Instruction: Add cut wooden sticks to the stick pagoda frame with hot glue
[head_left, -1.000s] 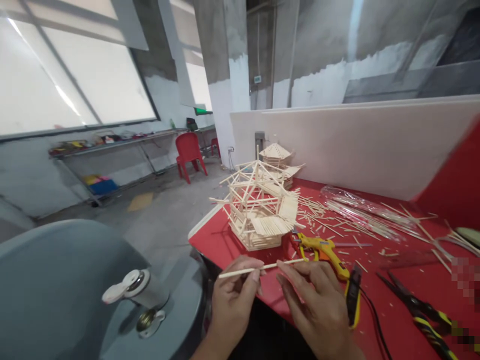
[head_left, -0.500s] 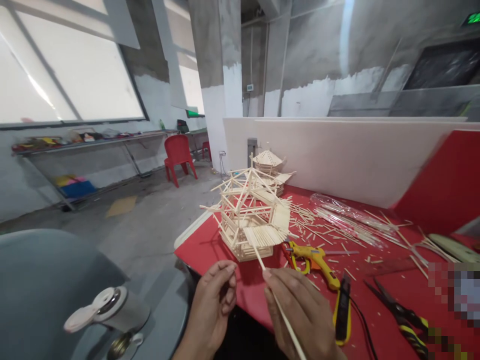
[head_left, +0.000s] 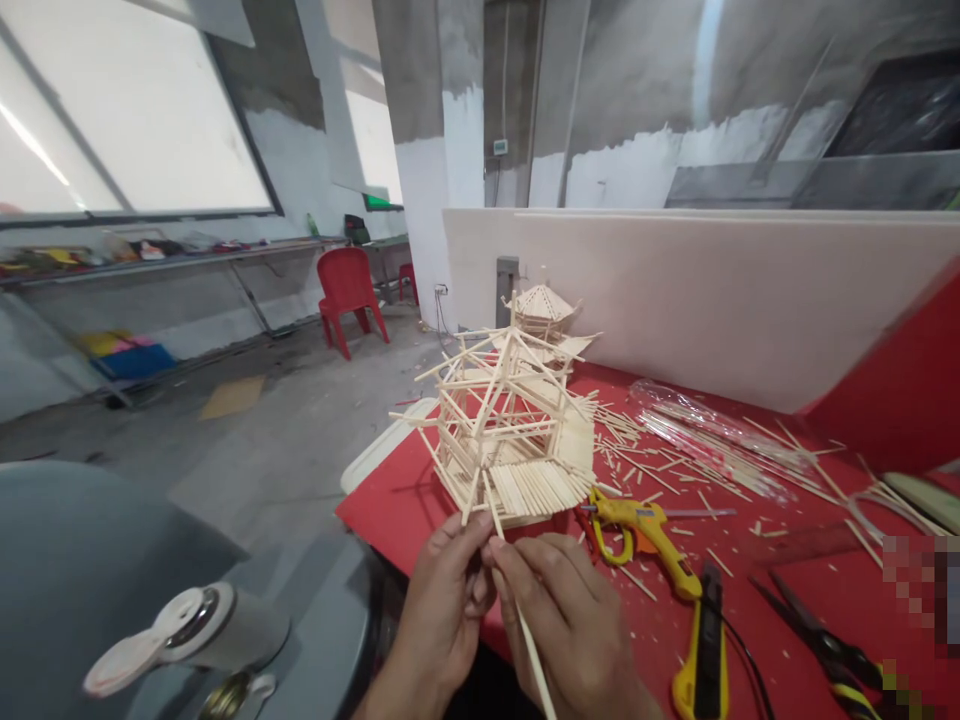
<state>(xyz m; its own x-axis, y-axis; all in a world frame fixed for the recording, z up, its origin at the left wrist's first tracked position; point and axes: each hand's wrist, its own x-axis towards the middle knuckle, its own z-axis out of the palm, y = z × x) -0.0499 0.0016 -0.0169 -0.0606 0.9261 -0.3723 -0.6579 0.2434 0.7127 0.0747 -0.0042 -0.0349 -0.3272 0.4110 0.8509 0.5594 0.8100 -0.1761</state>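
Observation:
My right hand (head_left: pixel 562 610) is closed around a long thin wooden stick (head_left: pixel 534 655), which slants up between the fingers to the eave of a pavilion model. This wooden stick model (head_left: pixel 517 420) stands at the table's near left corner, with an open frame on top and slatted roof panels (head_left: pixel 540 487) on its right side. Beside the right hand, my left hand (head_left: pixel 446 590) is closed, thumb and fingertips pinched at the model's lower front edge, next to the stick's upper part. What lies between the left fingertips is hidden.
On the red table (head_left: pixel 645 650) lie a yellow glue gun (head_left: pixel 645 530), a utility knife (head_left: pixel 705 650), scissors (head_left: pixel 821 640) and scattered sticks. Bagged sticks (head_left: pixel 712 440) and a second pavilion model (head_left: pixel 544 310) are farther back. A white flip-lid bottle (head_left: pixel 232 625) stands left on a grey chair.
Both hands have moved forward and left and come together at the model's front edge. The stick in my right hand now points further left along the eave. The view has shifted slightly.

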